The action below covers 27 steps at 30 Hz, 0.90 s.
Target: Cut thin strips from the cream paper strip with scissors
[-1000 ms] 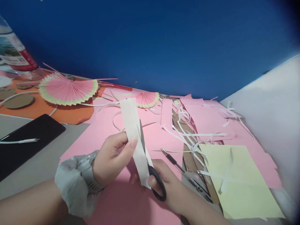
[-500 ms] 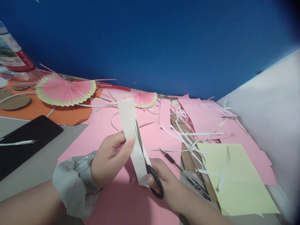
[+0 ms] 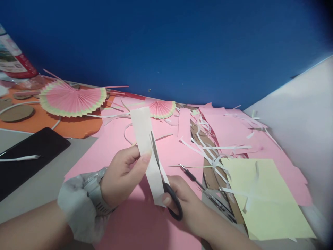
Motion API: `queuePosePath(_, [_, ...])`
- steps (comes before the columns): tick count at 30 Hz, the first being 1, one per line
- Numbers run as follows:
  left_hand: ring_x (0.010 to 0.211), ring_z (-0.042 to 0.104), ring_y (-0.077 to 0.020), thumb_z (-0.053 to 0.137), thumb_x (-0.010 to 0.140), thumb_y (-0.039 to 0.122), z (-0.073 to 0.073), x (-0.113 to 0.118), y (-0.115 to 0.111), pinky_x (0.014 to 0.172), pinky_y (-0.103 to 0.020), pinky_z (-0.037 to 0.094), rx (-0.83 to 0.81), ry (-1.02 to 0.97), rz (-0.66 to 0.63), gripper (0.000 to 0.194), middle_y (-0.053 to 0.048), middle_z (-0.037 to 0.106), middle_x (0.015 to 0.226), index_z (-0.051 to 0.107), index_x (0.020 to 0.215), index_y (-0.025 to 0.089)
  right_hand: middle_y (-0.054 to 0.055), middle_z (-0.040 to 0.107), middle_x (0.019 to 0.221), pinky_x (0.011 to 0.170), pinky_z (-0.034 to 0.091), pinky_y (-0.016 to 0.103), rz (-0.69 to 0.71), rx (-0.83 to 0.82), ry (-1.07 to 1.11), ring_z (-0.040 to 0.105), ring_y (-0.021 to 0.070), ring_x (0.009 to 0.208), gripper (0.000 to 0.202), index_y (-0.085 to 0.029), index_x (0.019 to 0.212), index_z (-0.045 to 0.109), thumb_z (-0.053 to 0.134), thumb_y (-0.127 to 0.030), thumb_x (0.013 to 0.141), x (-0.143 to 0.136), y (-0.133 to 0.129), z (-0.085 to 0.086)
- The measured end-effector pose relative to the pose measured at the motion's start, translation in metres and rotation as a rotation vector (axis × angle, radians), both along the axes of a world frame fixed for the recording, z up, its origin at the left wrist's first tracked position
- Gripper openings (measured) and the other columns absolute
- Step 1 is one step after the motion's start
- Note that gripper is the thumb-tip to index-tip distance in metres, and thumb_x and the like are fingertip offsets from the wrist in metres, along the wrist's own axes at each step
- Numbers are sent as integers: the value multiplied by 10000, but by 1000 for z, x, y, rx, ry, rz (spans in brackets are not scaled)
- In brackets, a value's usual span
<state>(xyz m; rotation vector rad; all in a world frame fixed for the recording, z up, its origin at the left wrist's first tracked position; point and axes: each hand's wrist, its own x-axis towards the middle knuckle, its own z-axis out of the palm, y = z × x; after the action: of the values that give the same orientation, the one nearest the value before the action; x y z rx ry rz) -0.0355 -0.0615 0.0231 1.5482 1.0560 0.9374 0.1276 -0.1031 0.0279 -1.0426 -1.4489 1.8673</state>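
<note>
A strip of white paper (image 3: pixel 142 125) is pinched between the thumb and fingers of my left hand (image 3: pixel 127 173), above a large pink sheet (image 3: pixel 104 152). Black-handled scissors (image 3: pixel 173 199) are in my right hand (image 3: pixel 184 205), with fingers through the loops. Their blades lie along the right part of the strip, where a narrow sliver has parted from its edge. The strip's lower end reaches my right thumb. A grey scrunchie and a watch are on my left wrist.
Pink pleated fans with yellow-green rims (image 3: pixel 73 99) lie at the back. A black phone (image 3: pixel 33 156) and an orange sheet (image 3: pixel 85 126) are at left, below a bottle (image 3: pixel 15 55). To the right lie a pen (image 3: pixel 188 172), paper offcuts (image 3: pixel 229 147) and a yellow sheet (image 3: pixel 270 194).
The view has shifted very slightly. My hands, the paper strip and the scissors stay in nearly the same position.
</note>
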Motion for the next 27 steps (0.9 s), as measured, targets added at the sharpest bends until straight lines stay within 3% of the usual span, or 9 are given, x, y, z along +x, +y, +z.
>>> queuePosePath(27, [392, 289, -65, 388, 858, 248, 0, -2, -1, 351, -171, 249, -7, 29, 11, 279, 62, 337, 460, 429, 591, 182, -36, 347, 620, 529, 250, 241, -13, -85, 11, 287, 111, 576, 469, -177, 656, 403, 506, -622, 762, 1, -2, -6])
